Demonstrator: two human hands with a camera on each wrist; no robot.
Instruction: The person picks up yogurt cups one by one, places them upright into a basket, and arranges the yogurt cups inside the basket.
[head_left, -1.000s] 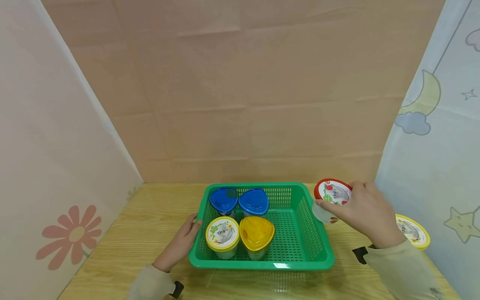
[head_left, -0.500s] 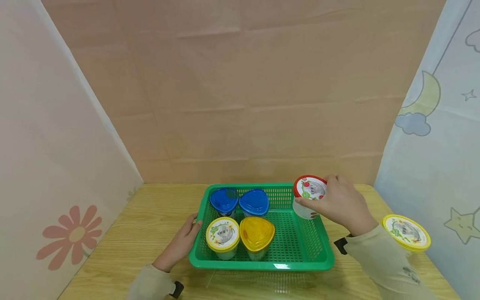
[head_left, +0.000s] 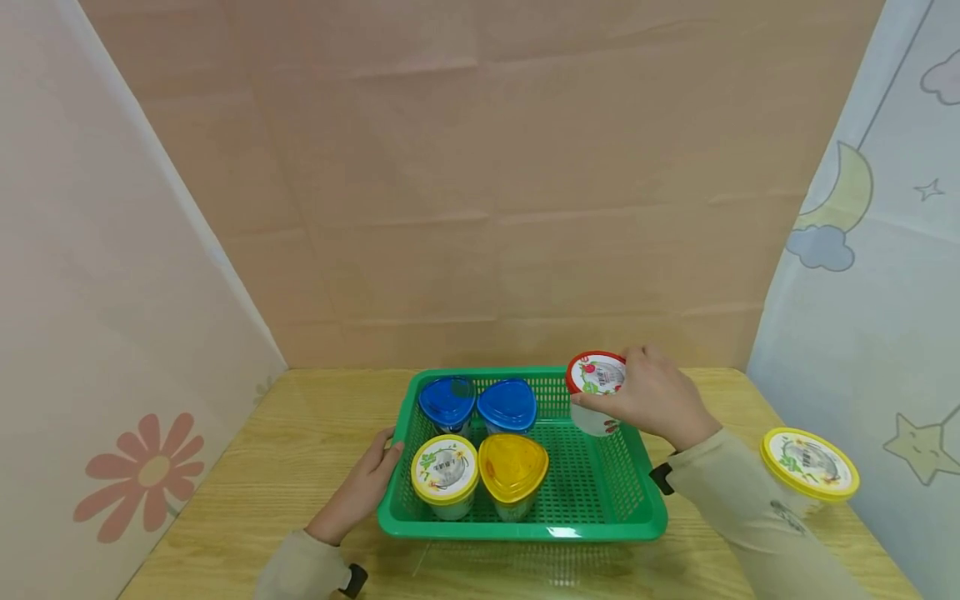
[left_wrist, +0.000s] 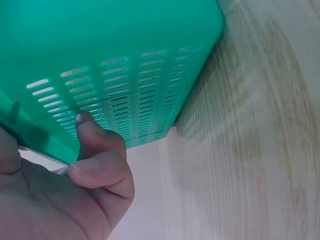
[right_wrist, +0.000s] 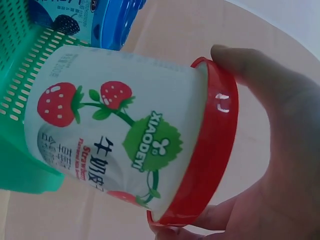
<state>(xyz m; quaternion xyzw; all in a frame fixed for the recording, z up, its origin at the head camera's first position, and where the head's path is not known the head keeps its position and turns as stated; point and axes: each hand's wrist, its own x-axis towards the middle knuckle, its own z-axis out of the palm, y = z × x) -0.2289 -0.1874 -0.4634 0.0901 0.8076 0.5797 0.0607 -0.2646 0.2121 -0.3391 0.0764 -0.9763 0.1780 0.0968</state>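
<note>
My right hand grips a white cup with strawberries printed on it by its red lid. It holds this cup over the back right part of a green plastic basket. On the basket's left side, my left hand holds the rim, with the thumb at the top and fingers against the slotted outer wall. Inside stand two blue-lidded cups at the back left. In front of them are a round yellow-lidded cup and a cup with a three-cornered yellow lid.
Another round yellow-lidded cup stands on the wooden table to the right, beyond my right sleeve. Brown paper hangs behind the table, with printed panels at both sides.
My right hand has carried the red-lidded cup leftward from outside the basket's right edge to above its inside. My left hand and the basket have stayed in place.
</note>
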